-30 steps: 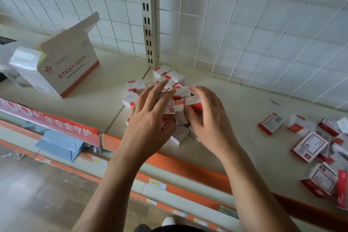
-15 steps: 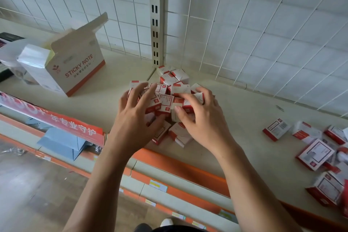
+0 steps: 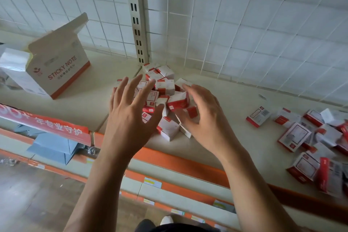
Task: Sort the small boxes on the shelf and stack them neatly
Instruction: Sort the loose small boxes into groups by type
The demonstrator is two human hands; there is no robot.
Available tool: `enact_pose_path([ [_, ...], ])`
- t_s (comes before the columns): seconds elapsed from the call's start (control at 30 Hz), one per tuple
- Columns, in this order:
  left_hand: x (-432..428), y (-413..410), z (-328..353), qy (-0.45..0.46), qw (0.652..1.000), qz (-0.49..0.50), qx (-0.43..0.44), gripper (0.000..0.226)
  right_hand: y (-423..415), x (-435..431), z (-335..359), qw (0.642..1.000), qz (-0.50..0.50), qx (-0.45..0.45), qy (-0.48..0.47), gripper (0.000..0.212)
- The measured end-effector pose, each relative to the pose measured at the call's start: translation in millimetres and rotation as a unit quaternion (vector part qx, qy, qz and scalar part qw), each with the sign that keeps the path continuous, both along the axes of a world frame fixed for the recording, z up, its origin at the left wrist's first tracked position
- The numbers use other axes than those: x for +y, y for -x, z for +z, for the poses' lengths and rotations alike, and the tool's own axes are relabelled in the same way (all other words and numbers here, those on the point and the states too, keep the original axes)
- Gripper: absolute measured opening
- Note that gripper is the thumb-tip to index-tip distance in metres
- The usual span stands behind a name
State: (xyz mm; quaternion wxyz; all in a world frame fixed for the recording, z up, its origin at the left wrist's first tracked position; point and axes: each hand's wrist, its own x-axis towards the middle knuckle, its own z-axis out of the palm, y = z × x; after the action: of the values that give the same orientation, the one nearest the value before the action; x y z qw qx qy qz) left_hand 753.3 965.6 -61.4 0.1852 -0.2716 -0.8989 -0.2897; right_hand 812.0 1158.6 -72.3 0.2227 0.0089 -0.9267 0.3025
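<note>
Head view shows the shelf (image 3: 231, 100) carrying everything: an opened sticky-note carton (image 3: 56, 73) at 9 o'clock, a loose heap of small boxes (image 3: 165, 88) in the middle, and a second scatter of boxes (image 3: 301, 135) well apart at 3 o'clock. The heap's long axis runs from the shelf's front edge back toward the slotted upright (image 3: 136, 24), roughly 6 to 12 o'clock, with the boxes at all angles and none stacked.

The left hand (image 3: 130, 118) hovers over the heap's 9 o'clock flank, fingers (image 3: 135, 88) straight, spread and released. The right hand (image 3: 205, 118) sits at the 3 o'clock flank, its fingers loosely curved and released. Its thumb is just beside a red-ended box (image 3: 192, 112), contact unclear.

The heap lies at 12 o'clock from both sets of fingertips and about equally near each, so an inward squeeze from both sides looks likely.
</note>
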Motion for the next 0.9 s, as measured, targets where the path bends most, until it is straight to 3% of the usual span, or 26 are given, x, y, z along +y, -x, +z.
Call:
enact_pose_path([
  [0.13,43.7,-16.8,9.5,-0.022,0.995,-0.087,0.045,0.045,-31.0,26.2,3.6,0.999,-0.050,0.006,0.020,0.048],
  [0.27,92.3,-38.0,12.3,-0.029,0.986,-0.164,0.024,0.041,-71.1,61.9,9.7,0.995,-0.098,-0.010,0.015,0.039],
  [0.6,181.9,-77.4,-0.4,0.032,0.967,-0.251,-0.022,0.040,-148.3,139.2,19.0,0.974,-0.218,-0.048,-0.030,0.043],
  [0.9,206.9,-76.9,-4.0,0.077,0.962,-0.259,-0.044,0.044,-147.6,158.8,11.1,0.959,-0.238,-0.141,-0.064,0.067],
])
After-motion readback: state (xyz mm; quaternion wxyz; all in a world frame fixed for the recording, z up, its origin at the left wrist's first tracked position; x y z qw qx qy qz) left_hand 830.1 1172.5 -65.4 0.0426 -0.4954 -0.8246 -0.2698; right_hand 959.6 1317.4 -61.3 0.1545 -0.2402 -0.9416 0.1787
